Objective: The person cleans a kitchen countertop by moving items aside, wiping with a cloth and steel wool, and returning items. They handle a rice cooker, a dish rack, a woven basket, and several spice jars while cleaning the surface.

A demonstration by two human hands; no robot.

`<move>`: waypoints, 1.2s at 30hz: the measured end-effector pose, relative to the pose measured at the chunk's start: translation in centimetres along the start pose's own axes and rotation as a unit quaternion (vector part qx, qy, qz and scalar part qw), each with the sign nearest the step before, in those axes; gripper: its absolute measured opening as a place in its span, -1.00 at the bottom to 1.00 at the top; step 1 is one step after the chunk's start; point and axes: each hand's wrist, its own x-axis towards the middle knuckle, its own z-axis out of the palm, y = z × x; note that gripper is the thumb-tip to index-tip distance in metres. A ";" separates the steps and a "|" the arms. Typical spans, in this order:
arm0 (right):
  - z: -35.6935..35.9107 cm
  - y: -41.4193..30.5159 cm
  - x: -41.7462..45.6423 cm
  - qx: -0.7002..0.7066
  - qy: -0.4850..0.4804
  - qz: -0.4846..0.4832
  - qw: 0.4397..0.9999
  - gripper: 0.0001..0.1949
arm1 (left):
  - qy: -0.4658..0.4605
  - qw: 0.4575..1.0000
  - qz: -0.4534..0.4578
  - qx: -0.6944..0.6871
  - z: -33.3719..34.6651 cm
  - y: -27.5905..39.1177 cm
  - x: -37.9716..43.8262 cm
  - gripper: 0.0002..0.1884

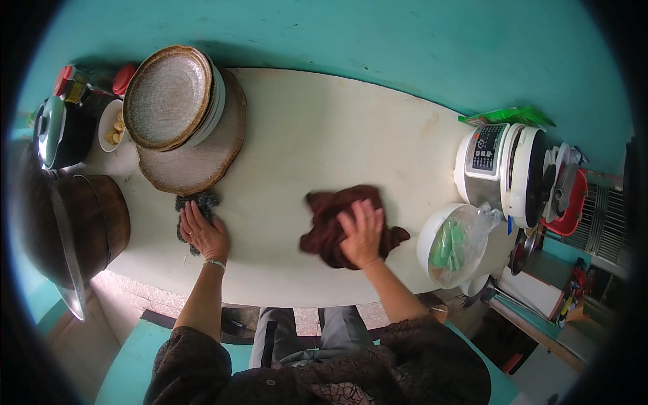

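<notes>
My left hand [205,237] lies palm down on a crumpled dark grey cloth [206,199], just below the large stoneware plate [212,162]. A thin bracelet circles that wrist. Near the middle of the white tabletop [283,152], my right hand [363,233] presses on a bunched dark brown cloth [326,223]. Its fingers are slightly spread, and the cloth's edges look blurred. What the fingers and palms do underneath is partly hidden.
Stacked plates [169,98] and a bowl of pale yellow pieces [112,126] stand left, near a big wooden vessel [109,217]. An electric cooker [483,167] and a white bowl [428,238] holding a plastic bag are at right. A teal wall [354,35] borders the back.
</notes>
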 end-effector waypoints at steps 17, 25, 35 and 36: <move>4.2 0.1 18.2 -0.022 0.098 0.039 0.994 -0.64 | 0.012 1.000 0.003 -0.017 0.0 0.6 0.5 -0.36; -0.5 -7.8 -3.4 0.124 -0.080 0.061 0.987 -0.42 | 0.026 1.000 0.009 -0.009 0.6 0.1 0.1 -0.38; -0.9 9.2 3.8 -0.099 0.064 0.296 0.948 -0.35 | 0.036 0.999 0.025 0.001 0.5 0.2 0.0 -0.38; -0.6 11.6 5.1 -0.111 0.066 0.295 0.947 -0.35 | 0.038 0.999 0.030 -0.001 0.7 0.1 -0.1 -0.38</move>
